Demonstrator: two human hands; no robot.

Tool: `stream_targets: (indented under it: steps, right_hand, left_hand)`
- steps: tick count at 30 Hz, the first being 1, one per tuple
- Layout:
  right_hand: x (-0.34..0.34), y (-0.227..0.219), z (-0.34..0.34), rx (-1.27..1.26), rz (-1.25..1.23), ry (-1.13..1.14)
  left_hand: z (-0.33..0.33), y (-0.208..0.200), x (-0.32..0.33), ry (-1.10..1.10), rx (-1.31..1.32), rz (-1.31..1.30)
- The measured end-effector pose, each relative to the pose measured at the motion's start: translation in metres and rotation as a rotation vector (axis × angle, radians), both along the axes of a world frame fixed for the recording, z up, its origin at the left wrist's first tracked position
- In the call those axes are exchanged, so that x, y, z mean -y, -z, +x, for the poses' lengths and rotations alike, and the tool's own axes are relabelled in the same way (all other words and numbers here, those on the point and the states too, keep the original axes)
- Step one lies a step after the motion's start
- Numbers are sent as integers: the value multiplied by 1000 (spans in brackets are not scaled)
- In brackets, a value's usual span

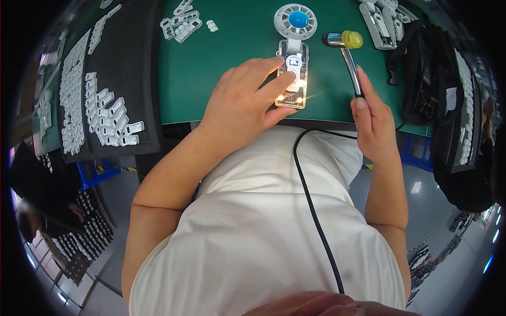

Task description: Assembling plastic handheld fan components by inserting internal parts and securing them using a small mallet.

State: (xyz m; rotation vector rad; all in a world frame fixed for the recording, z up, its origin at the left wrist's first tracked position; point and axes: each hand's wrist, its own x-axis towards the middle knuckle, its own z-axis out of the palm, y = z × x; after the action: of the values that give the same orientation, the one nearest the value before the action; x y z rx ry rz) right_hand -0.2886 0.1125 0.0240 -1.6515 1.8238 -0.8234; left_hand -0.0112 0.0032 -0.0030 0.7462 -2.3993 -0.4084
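A small handheld fan (pixel 303 58) lies on the green work mat, its clear body showing lit lamps near the lower end. Its round white head (pixel 295 22) has a blue centre and points away from me. My left hand (pixel 247 95) grips the fan's body from the left, with fingertips on the white panel and display in its middle and the thumb by the lower end. In my right hand (pixel 373 118) is a small mallet (pixel 350 63), held by its metal handle. The mallet's head, yellow at one end and dark at the other, is up, right of the fan.
White plastic parts (pixel 182 23) lie on the green mat (pixel 211 60) at the far left. A black tray (pixel 132 63) on the left carries many more. At right are white fan housings (pixel 378 23) and a black bag (pixel 427 73). A black cable (pixel 311 195) crosses my shirt.
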Motion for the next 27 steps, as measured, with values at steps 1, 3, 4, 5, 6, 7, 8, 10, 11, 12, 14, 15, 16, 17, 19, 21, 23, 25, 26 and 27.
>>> stream_targets:
  steps: [1, 3, 4, 5, 6, 7, 8, 10, 11, 12, 14, 15, 16, 17, 19, 21, 23, 25, 26, 27]
  right_hand:
    - [-1, 1, 0, 4, -10, -3]
    - [-1, 1, 0, 12, -19, -6]
    - [-1, -1, 0, 25, 2, -2]
    - [0, -3, -1, 39, 21, 3]
    - [1, -4, -1, 53, 40, 9]
    - [0, -4, -2, 56, 41, 13]
    - [0, -4, -2, 65, 54, 18]
    - [0, -4, -3, 84, 82, 29]
    - [0, -4, -3, 87, 83, 32]
    - [0, -4, -3, -34, 9, 26]
    - [2, -5, -4, -278, -139, 13]
    - [4, -8, -5, -276, -139, 13]
    - [7, -13, -7, -403, -38, 64]
    - [10, -18, -9, -530, 63, 116]
    - [14, -18, -12, -658, 162, 166]
    - [17, -17, -14, -724, -104, 139]
    - [24, -19, -14, -758, -243, 124]
    - [40, -27, -5, -422, -232, 31]
    - [49, -29, 3, -253, -225, -16]
    - [60, -29, 13, -258, -231, -12]
  left_hand:
    - [0, -1, 0, -6, 1, -3]
    - [0, -1, 0, -12, 6, -4]
    - [0, -1, 0, -13, 8, -2]
    - [0, -1, 1, -11, 10, 0]
    - [0, -1, 1, -9, 12, 1]
    - [0, -1, 2, -6, 15, 1]
    - [0, 0, 2, -8, 24, -3]
    - [0, 0, 1, -12, 41, -12]
    - [0, 0, 1, -9, 43, -11]
    - [-1, -1, 1, -10, 42, -9]
    - [-1, -1, 2, -14, 38, -3]
    - [-1, -1, 2, -14, 41, -3]
    - [-1, 0, 2, -7, 42, 10]
    - [0, 0, 2, -1, 43, 22]
    - [2, 1, 1, 3, 43, 31]
    - [2, 0, 1, 17, 28, 30]
    - [3, 0, 1, 23, 16, 25]
    - [3, 1, 2, 30, 17, 19]
    - [4, 1, 2, 34, 18, 14]
    - [3, 0, 2, 37, 14, 8]
